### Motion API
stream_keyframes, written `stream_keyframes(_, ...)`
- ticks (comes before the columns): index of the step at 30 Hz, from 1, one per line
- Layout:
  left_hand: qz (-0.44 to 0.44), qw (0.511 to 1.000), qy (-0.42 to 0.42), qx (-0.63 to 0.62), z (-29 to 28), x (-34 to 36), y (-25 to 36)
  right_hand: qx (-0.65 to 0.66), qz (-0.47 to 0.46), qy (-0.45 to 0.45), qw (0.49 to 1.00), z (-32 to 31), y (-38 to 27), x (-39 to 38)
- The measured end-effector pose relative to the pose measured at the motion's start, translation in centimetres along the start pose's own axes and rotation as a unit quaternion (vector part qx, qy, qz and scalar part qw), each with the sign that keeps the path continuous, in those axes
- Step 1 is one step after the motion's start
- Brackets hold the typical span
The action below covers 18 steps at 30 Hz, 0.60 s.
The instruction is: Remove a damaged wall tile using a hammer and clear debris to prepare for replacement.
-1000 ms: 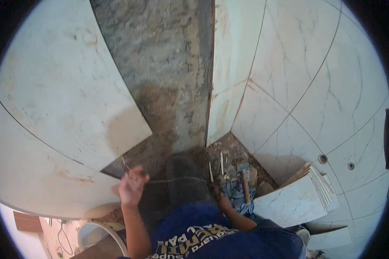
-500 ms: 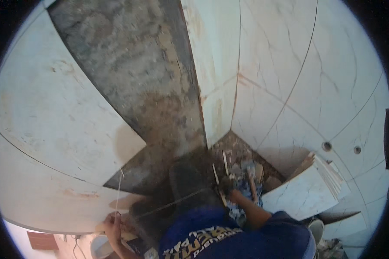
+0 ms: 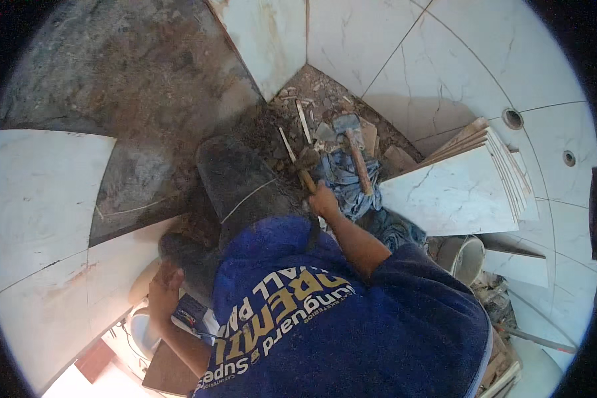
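Observation:
My right hand (image 3: 322, 200) is closed round the wooden handle of a short tool (image 3: 305, 178). The tool's dark head blends into the rubble, so its kind is unclear. Beside it, a hammer (image 3: 358, 156) with a wooden handle lies on crumpled blue-grey cloth (image 3: 341, 178). My left hand (image 3: 166, 280) is raised beside my bent knee with its fingers curled together; whatever they pinch, if anything, does not show. A thin pale string (image 3: 136, 209) runs over the bare floor near the tile edge, and a pale line crosses my dark trouser leg (image 3: 235, 179).
Large white tiles (image 3: 40, 192) cover part of the rough floor (image 3: 132, 79) at left. Broken bits lie in the corner. At right stand a fanned stack of marbled tiles (image 3: 458, 182) and a bucket (image 3: 463, 257). Tiled wall (image 3: 438, 73) rises behind, with two round holes.
My view has swung lower and to the right. The string that stretched up from my left hand to the tile no longer shows at that hand. The right hand stays at the debris corner.

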State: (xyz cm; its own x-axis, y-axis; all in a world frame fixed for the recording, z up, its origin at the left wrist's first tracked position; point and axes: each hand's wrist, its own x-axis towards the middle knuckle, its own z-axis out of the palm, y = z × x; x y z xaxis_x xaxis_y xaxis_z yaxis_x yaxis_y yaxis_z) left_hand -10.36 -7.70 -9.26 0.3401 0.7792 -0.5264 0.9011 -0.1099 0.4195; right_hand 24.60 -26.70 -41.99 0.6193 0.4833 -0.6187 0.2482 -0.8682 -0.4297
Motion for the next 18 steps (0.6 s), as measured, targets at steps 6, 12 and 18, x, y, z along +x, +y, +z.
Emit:
stream_keyframes(6, 0.105, 0.993, 0.022, 0.046, 0.7, 1.0, 6.9, 0.386, -0.068, -0.04, 0.919, -11.3, 0.0, -2.1)
stream_keyframes(12, 0.292, 0.941, 0.087, 0.148, 1.1, 3.9, 14.5, 0.376, -0.135, 0.098, 0.911, -21.2, 2.0, -7.1)
stream_keyframes(18, 0.229, 0.95, -0.094, 0.191, 5.8, 5.8, 16.6, 0.362, -0.084, 0.072, 0.925, -16.5, 3.2, -8.8)
